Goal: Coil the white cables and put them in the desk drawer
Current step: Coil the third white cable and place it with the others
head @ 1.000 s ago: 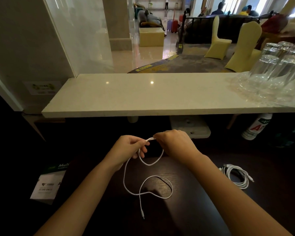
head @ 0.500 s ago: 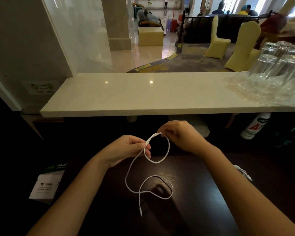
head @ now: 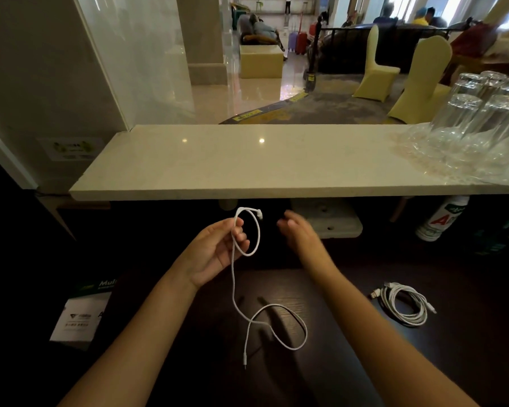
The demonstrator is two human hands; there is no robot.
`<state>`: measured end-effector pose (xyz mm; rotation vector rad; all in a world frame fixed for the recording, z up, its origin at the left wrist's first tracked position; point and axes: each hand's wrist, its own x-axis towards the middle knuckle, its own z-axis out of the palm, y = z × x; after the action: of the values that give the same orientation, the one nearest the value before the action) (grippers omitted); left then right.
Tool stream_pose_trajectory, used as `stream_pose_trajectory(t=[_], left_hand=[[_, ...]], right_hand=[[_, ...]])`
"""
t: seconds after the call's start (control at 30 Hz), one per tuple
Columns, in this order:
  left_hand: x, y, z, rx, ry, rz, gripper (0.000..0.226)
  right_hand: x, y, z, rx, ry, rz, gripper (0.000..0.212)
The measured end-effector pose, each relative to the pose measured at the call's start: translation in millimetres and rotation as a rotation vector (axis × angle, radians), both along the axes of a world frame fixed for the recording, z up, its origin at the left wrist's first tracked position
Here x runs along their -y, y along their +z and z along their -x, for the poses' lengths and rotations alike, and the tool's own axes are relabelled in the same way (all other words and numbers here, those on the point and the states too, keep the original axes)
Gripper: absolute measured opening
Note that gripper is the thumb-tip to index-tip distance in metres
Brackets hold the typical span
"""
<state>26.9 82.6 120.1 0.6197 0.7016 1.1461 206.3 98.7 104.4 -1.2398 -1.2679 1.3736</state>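
While the left hand [head: 218, 251] pinches one small loop of a white cable [head: 238, 289], the cable's loose tail curls down onto the middle of the dark desk [head: 350, 362]. The right hand [head: 297, 233] hovers just beside the loop, blurred, fingers loosely curled and holding nothing. A second white cable [head: 406, 304], already coiled, lies toward the desk's right edge.

My left hand [head: 218, 251] pinches the white cable [head: 249, 289], one small loop standing up above the fingers, the plug end curling over at the top. The rest trails down and snakes across the dark counter [head: 350, 362]. My right hand [head: 296, 230] hovers just beside the loop, fingers loosely curled, holding nothing. A coiled white cable [head: 407, 304] lies on the counter, well to the right.
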Motion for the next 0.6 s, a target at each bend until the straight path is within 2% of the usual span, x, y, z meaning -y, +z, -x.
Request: stream_pose_trajectory(t=[0.03,0.07,0.17,0.23,0.27,0.33,0.43,0.53,0.6], left_hand=[[-1.4,0.7,1.9,0.047,-0.009,-0.006,0.022],[-3.3,0.1,3.7,0.090,-0.009,-0.008,0.030],[-6.5,-1.6,8.6,0.197,0.003,-0.002,0.039],[-5.8,-2.6,14.6,0.207,-0.007,-0.002,0.038],[-5.0,-3.5,18.8,0.190,-0.020,-0.007,0.036],[-2.3,-5.5,28.2,0.127,-0.051,-0.015,0.032],[2.8,-4.2,38.1,-0.001,-0.060,-0.019,0.010],[9.0,-3.0,41.6,-0.077,-0.070,0.007,0.023],[14.0,-1.0,40.4,-0.103,-0.126,0.013,0.019]], right_hand=[[9.7,-10.5,5.4,-0.122,0.111,0.115,0.036],[21.2,-19.6,10.1,-0.150,0.261,0.175,0.037],[46.1,-34.4,20.4,0.066,0.659,0.143,0.027],[44.9,-37.5,19.7,0.204,0.751,0.073,0.014],[40.6,-37.3,15.9,0.236,0.738,0.068,0.011],[28.1,-34.5,1.6,0.289,0.657,0.072,0.021],[8.5,-25.9,-23.3,0.431,0.567,0.022,0.023],[-5.5,-13.1,-39.4,0.529,0.499,0.018,0.020],[-12.5,-4.9,-42.7,0.615,0.470,0.039,0.024]])
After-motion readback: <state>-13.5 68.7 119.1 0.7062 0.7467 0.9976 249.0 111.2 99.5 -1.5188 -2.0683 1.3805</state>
